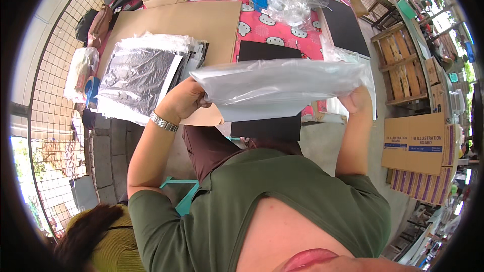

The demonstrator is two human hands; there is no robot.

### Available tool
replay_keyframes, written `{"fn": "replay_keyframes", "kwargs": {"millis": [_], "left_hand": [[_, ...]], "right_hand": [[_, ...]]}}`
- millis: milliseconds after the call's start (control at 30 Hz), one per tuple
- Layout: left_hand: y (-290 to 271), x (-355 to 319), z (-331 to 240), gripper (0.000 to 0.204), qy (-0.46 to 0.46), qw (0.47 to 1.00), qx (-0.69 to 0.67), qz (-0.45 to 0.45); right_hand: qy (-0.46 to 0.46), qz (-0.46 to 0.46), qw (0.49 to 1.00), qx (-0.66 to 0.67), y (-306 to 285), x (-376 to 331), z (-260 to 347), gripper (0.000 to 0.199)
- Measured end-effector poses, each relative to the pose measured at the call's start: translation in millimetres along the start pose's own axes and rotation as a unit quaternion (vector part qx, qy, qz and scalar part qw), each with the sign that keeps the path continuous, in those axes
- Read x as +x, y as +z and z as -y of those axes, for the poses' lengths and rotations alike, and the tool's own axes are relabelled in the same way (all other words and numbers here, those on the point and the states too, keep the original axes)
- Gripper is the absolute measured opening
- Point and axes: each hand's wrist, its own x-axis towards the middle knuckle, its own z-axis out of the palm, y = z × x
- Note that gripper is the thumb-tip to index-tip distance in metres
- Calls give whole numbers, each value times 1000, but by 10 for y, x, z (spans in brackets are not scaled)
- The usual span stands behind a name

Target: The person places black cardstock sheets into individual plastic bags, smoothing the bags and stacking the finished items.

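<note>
A clear plastic sleeve [282, 81] is stretched sideways in front of me, raised above the table. My left hand [189, 99] is closed on its left end. My right hand [357, 100], slightly blurred, grips the right end, with its fingertips partly behind the plastic. A pale grey sheet [262, 113] shows below the sleeve; I cannot tell whether it is inside. Beneath both lies a black board [267, 130], sticking out past the table's near edge. Left of my left hand sits a stack of plastic-wrapped black boards [133, 73].
The table has a pink cartoon-print cover [275, 30] and a brown cardboard sheet [212, 25]. Crumpled clear plastic [292, 7] and a blue tape roll [259, 4] lie at the back. Blue tape [92, 90] is at left. Cartons [413, 143] and a wooden pallet [398, 63] stand right.
</note>
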Motion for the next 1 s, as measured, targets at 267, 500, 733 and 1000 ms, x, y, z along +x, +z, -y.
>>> {"fn": "replay_keyframes", "kwargs": {"millis": [267,500,733,1000], "left_hand": [[-265,381,537,5,-112,994,3,-1],[-536,520,1083,23,-22,998,-30,-58],[134,393,18,40,343,931,-108,-72],[416,450,-568,18,438,876,26,-201]], "right_hand": [[118,25,992,-38,-467,409,-690,40],[57,-33,997,-27,-266,509,-932,47],[-230,40,962,-140,679,841,-164,49],[-304,-80,936,-159,1004,1112,-6,36]]}}
